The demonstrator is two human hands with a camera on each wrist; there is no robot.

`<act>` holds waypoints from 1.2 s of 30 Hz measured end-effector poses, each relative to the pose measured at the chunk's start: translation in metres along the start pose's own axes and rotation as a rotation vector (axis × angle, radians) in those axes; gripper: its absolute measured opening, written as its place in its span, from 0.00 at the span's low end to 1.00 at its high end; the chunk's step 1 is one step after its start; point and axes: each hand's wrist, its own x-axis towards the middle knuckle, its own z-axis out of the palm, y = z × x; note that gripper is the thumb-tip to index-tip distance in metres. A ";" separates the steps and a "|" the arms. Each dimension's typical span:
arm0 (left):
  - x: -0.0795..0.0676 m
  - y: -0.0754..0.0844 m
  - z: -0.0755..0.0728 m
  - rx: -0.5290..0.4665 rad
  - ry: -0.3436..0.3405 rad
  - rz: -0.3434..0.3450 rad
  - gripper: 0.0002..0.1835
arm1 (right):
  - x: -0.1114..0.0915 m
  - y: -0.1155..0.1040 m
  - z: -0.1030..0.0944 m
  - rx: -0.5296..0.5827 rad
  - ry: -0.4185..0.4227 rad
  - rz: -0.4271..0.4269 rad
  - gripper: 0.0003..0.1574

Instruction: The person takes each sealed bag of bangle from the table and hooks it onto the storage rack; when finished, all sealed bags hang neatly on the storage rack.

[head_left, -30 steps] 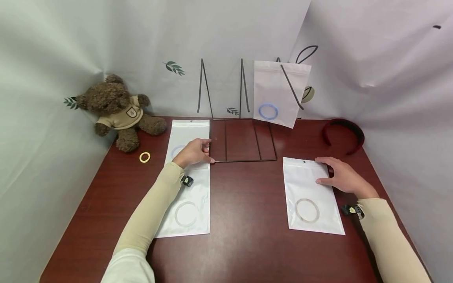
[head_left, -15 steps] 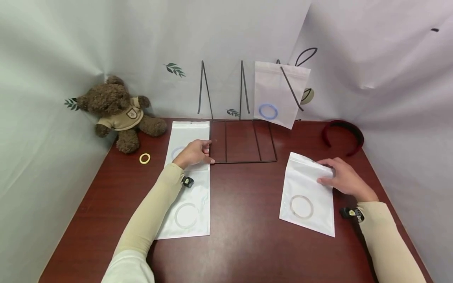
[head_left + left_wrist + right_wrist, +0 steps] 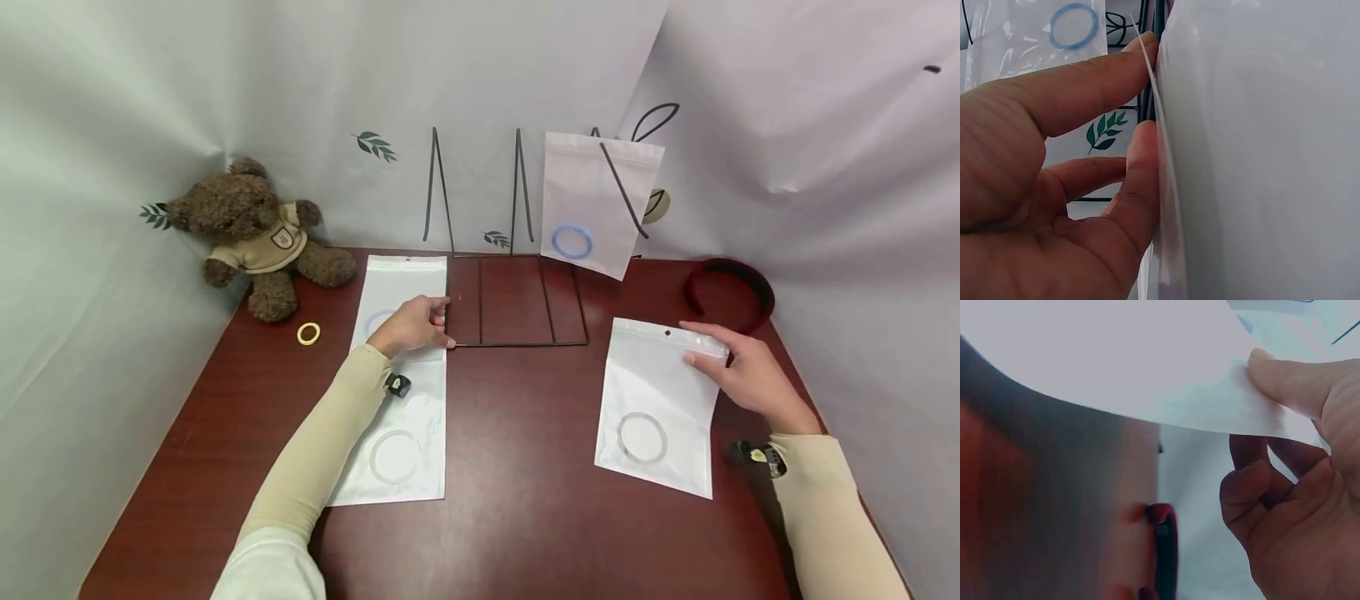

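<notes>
In the head view my right hand [image 3: 753,375] pinches the top right edge of a white zip pouch [image 3: 630,375] showing a pale ring [image 3: 642,437]. The pouch slants, its top raised. The right wrist view shows the thumb on one face of the pouch [image 3: 1147,369] and fingers behind it. My left hand [image 3: 411,325] grips the left side of a black wire rack's base [image 3: 517,344], thumb at the front corner. Below that hand lie two more white pouches, a far one [image 3: 405,282] and a near one [image 3: 420,400], end to end, partly covered by the arm.
Another white pouch [image 3: 592,187] with a blue ring [image 3: 572,242] hangs on the rack's right hook. A teddy bear [image 3: 258,233] and a small yellow ring [image 3: 308,326] are at left. A dark red headband [image 3: 765,292] lies at right. Fabric walls surround the brown table [image 3: 525,500].
My right hand has taken hold of the pouch and lifted its top edge, swinging the pouch's lower end slightly left. The left hand stays on the rack.
</notes>
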 end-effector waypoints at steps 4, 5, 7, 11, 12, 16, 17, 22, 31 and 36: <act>0.001 0.000 0.000 -0.015 -0.002 0.008 0.53 | 0.003 -0.012 -0.005 0.022 0.061 -0.008 0.32; 0.001 0.000 0.000 -0.020 -0.001 0.012 0.53 | 0.003 -0.015 -0.006 0.028 0.080 -0.016 0.32; 0.001 0.000 0.000 -0.030 0.002 0.021 0.53 | 0.004 -0.022 -0.009 0.056 0.120 -0.021 0.31; 0.000 0.000 0.000 -0.035 0.005 0.011 0.53 | 0.008 -0.034 -0.013 0.109 0.192 -0.068 0.29; 0.000 0.000 0.000 -0.037 0.003 0.006 0.53 | 0.009 -0.037 -0.013 0.121 0.209 -0.086 0.28; -0.001 0.000 -0.001 -0.061 -0.007 0.001 0.53 | 0.013 -0.047 -0.015 0.131 0.266 -0.188 0.29; -0.001 -0.001 -0.001 -0.069 -0.006 0.004 0.53 | 0.014 -0.050 -0.016 0.127 0.276 -0.213 0.29; -0.002 -0.001 -0.002 -0.084 -0.007 0.013 0.52 | 0.020 -0.070 -0.018 0.126 0.283 -0.293 0.31; -0.001 0.000 -0.002 -0.099 -0.012 0.000 0.53 | 0.042 -0.112 -0.016 0.188 0.299 -0.444 0.32; -0.001 0.000 -0.002 -0.073 -0.011 0.005 0.52 | 0.058 -0.122 -0.008 0.196 0.281 -0.519 0.32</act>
